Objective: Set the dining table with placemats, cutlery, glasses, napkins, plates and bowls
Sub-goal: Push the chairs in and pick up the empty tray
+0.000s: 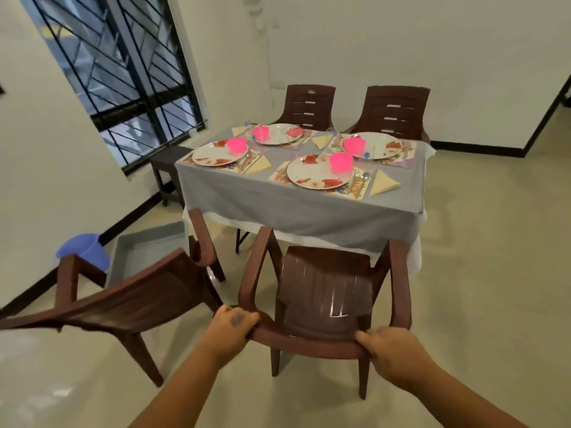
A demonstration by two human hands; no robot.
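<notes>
Nearest the camera, the left hand (233,323) and the right hand (390,345) each curl their fingers over the top edge of a dark brown plastic armchair's backrest (321,304), gripping it at either end. Just left of it, a second brown plastic chair (129,291) stands tilted and blurred. Beyond that lie a grey tray (145,251) and a blue plastic bucket (85,248) on the floor. Farther on stands the dining table under a grey cloth (296,205), carrying four floral plates, the closest (315,177) bearing a pink bowl (340,162), with cutlery (360,179) and a pale yellow folded napkin (383,183) beside it. Two more brown chairs (397,112) stand behind.
</notes>
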